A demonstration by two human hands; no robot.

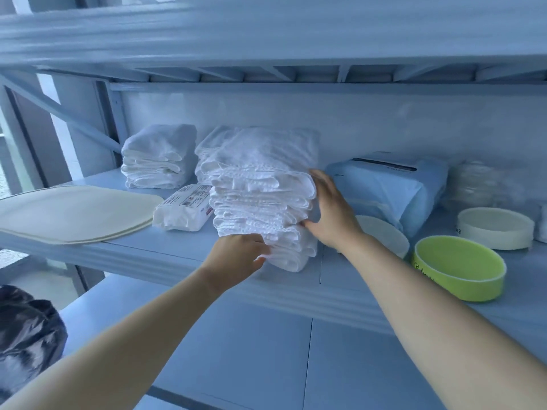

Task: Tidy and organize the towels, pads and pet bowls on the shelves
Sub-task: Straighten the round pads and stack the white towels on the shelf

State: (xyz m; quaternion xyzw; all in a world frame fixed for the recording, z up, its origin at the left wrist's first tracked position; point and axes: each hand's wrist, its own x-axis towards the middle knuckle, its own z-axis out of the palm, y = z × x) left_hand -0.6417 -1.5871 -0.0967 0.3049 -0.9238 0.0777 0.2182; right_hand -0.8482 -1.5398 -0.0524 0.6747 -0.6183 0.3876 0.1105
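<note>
Two bare forearms reach up from the bottom of the view toward the middle shelf (154, 247). The left hand (236, 257) is curled at the lower front corner of the tall towel stack (260, 187), its fingertips tucked into the bottom folds as if gripping them. The right hand (330, 208) lies against the stack's right side with fingers fairly straight and spread, the thumb pressed in low. It braces the stack rather than clasping it.

The stack stands upright near the shelf's front edge, its folded edges uneven and slightly stepped. Just to its left lies a white wrapped pack (186, 210), and behind that a smaller towel stack (159, 155). Farther left, flat cream pads (74, 211) sit in a low pile. To the right, a blue pad pack (393, 184) leans behind a pale bowl (384, 232) half hidden by the wrist. Beyond are a green bowl (458, 267), a cream bowl (497, 229) and something blurred at the far end — too soft to name.

The step in hand looks like squaring or shifting the tall towels between both palms. The next move probably calls for even pressure from both sides and a slide, not a lift — the pile is tall and loose and could slump toward the bowls.
</note>
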